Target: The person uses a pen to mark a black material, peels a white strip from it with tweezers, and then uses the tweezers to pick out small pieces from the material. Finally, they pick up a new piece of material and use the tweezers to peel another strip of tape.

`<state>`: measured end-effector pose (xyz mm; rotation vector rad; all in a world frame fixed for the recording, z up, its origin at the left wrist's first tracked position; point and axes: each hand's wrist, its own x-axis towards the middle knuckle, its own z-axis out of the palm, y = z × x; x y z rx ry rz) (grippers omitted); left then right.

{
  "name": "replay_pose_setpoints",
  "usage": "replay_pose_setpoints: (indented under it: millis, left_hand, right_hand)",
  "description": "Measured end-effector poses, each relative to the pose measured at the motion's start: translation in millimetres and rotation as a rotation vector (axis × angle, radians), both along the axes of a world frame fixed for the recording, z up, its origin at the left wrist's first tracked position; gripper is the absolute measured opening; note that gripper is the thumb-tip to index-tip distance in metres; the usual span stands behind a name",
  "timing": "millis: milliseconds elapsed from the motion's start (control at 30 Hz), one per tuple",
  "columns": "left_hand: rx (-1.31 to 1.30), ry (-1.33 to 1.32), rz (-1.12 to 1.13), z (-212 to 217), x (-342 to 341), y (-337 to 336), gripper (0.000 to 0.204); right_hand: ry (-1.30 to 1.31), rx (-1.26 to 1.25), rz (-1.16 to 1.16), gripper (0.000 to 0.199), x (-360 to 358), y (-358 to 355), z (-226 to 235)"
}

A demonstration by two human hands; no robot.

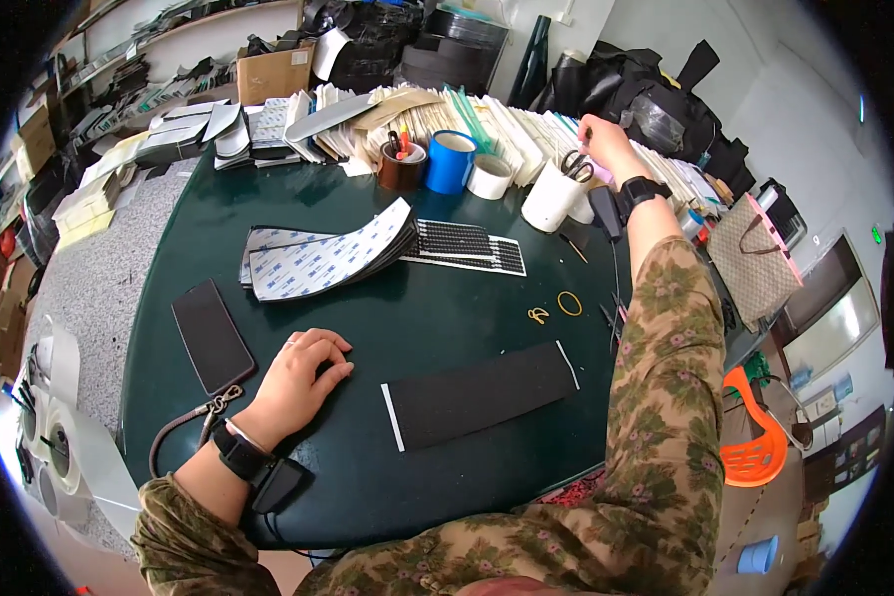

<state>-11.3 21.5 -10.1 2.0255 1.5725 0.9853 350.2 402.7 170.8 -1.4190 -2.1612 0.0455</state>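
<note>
Toward the near side of a dark green tabletop (447, 328), a black rectangular sheet (482, 395), dull-surfaced, clearly longer than wide; lies flat and loose, at a slant, with the right end farther from the person than the left; carries a narrow white strip (392, 417) along the left short end and a matching one along the right; along the far side, a long row of thin sheets (515, 134), mostly white and cream; stands packed face to face on edge, leaning in places; includes pale green pieces (470, 121) near the middle; bears a curved grey board (330, 116) across the left part
</note>
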Motion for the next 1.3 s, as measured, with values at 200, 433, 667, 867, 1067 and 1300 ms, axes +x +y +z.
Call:
replay_pose_setpoints:
  millis: [200,433,667,867,1067,1300]
  left_hand:
    - [0.007,-0.005,-0.022,-1.8,0.2,3.9,0.008]
    - [0.007,-0.012,-0.019,-2.0,1.1,1.9,0.007]
    - [0.031,0.015,-0.092,4.8,5.0,3.8,0.008]
    - [-0.004,-0.030,-0.084,7.9,-2.6,-8.4,0.009]
    - [0.007,-0.002,-0.187,28.0,15.9,-16.1,0.011]
    - [0.107,0.061,-0.510,12.7,28.8,-26.5,0.011]
  right_hand:
    - [-0.012,-0.017,0.023,0.004,7.4,12.2,-23.9]
    - [-0.152,0.224,0.067,0.010,7.1,13.6,-38.5]
    - [0.494,-0.026,0.339,0.019,14.3,-44.6,-57.4]
    - [0.501,-0.773,0.599,0.041,-43.3,-208.0,-94.8]
    - [0.361,-1.089,0.709,0.030,-66.9,-269.7,-126.5]
    - [0.269,-1.071,0.717,0.020,-78.1,-252.5,-152.3]
